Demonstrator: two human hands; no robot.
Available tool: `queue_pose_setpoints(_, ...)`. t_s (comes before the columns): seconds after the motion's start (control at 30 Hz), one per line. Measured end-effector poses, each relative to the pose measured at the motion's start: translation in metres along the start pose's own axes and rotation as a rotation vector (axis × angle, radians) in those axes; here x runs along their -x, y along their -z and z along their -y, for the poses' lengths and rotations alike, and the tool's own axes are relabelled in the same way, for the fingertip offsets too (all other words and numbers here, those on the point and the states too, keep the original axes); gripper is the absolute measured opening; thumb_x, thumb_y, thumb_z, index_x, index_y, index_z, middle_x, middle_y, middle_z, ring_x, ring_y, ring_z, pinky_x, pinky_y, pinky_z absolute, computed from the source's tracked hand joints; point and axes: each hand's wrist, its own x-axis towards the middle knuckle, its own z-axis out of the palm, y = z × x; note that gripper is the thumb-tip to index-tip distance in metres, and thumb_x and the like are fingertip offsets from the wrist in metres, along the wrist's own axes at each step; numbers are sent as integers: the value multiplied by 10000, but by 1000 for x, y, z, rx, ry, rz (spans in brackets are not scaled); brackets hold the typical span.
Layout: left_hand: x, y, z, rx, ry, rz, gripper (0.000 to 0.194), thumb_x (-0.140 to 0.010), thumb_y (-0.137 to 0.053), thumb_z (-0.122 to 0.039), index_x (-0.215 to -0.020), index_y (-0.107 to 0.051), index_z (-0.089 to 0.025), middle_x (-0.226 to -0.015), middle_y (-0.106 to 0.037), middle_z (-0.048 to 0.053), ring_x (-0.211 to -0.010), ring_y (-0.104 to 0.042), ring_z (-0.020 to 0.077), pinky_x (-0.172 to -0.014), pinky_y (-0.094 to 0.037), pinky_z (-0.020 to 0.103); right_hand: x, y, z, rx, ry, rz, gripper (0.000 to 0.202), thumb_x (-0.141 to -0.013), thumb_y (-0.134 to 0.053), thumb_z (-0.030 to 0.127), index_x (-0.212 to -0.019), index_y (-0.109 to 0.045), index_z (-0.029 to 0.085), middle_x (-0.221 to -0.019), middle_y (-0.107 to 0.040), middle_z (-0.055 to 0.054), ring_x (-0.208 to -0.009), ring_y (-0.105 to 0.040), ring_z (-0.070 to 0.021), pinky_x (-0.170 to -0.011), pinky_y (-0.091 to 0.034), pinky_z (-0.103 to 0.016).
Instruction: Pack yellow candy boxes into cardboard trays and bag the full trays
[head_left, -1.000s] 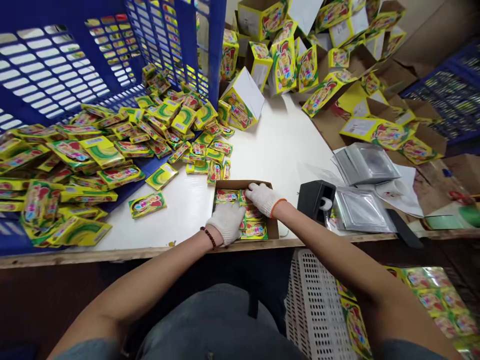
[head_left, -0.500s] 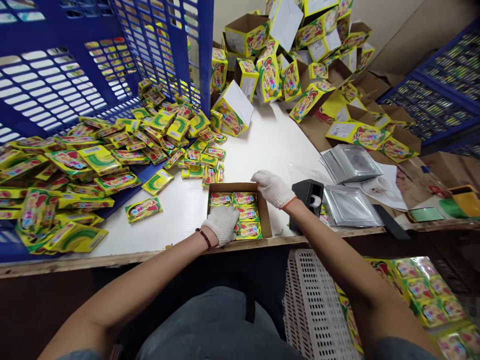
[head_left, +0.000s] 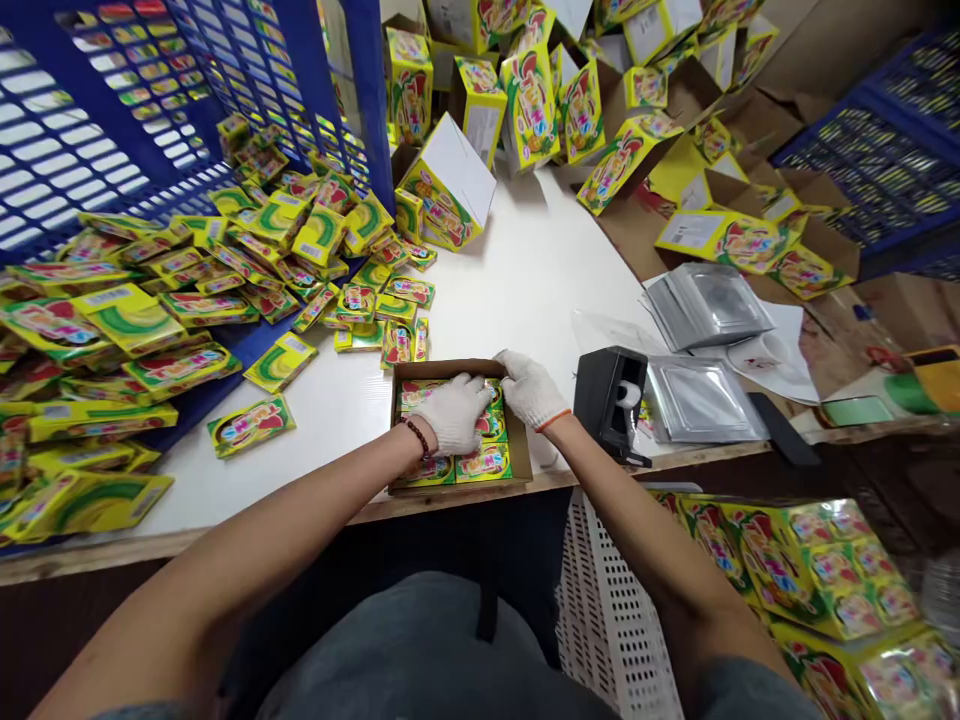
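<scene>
The fingers (head_left: 466,393) of the left hand (head_left: 450,418), in a white knitted glove, lie outstretched and close together across the small packs (head_left: 484,463) inside an open cardboard box (head_left: 521,460), just below the middle of the frame. The right hand (head_left: 529,388), gloved too, has its fingers bent over the upper right corner of that box; their tips are partly hidden, so I cannot tell whether either hand is pinching anything. The box rests at the near edge of the white table (head_left: 517,290).

A loose pack (head_left: 251,427) lies left of it, and a heap of similar packs (head_left: 217,262) spills from the blue basket (head_left: 373,120) at upper left. Right of the box stand a black tape dispenser (head_left: 592,395) and clear plastic trays (head_left: 705,400). Yellow cartons (head_left: 529,108) crowd the top of the frame.
</scene>
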Motion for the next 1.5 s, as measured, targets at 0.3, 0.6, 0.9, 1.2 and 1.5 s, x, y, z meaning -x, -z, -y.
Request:
queue_pose_setpoints(0.3, -11, -1, -13, -48, -58, -15, 669, -719, -663, -403, -1290, -541, -75, -1344, -535, 196, -1197, -474, 349, -1024, -395, 481, 2, -4, -4, -28, 4, -35, 395, -693, -449, 69, -1018, -639, 189, -983, -679, -75, -956, -602, -225, -935, -483, -367)
queue_pose_setpoints(0.6, -24, 4, -12, 9, -7, 115, 761, -661, -704, -456, -1303, -543, -80, -1357, -544, 210, -1207, -499, 358, -1029, -413, 452, 2, -2, -5, -18, 7, 43, 419, -711, -440, 83, -1075, -635, 156, -1038, -669, -109, -995, -595, -235, -964, -476, -366)
queue_pose_setpoints(0.9, 22, -6, -12, -26, 209, 78, 700, -719, -715, -396, -1313, -521, -80, -1425, -477, 267, -1270, -462, 426, -1041, -367, 567, 5, -8, -2, 20, -19, -4, 440, -761, -449, 76, -1156, -635, 137, -1179, -664, -151, -1135, -595, -268, -1065, -445, -420)
queue_pose_setpoints(1.2, 53, 15, -15, 74, 305, -43, 403, -805, -629, -253, -1181, -521, -160, -1111, -626, 132, -1025, -608, 308, -852, -516, 426, 24, 17, 26, 4, 68, -221, 373, -879, -467, 178, -1219, -614, 134, -1221, -634, -169, -1182, -569, -303, -1072, -430, -473)
queue_pose_setpoints(1.5, 89, 15, -26, 623, 421, -432, 507, -817, -649, -293, -1284, -488, -181, -1220, -602, 111, -1135, -577, 275, -1003, -491, 430, 63, 8, 73, -939, -54, 231, 532, -765, -741, 519, -1154, -535, 219, -1040, -712, -68, -904, -691, -235, -773, -583, -375)
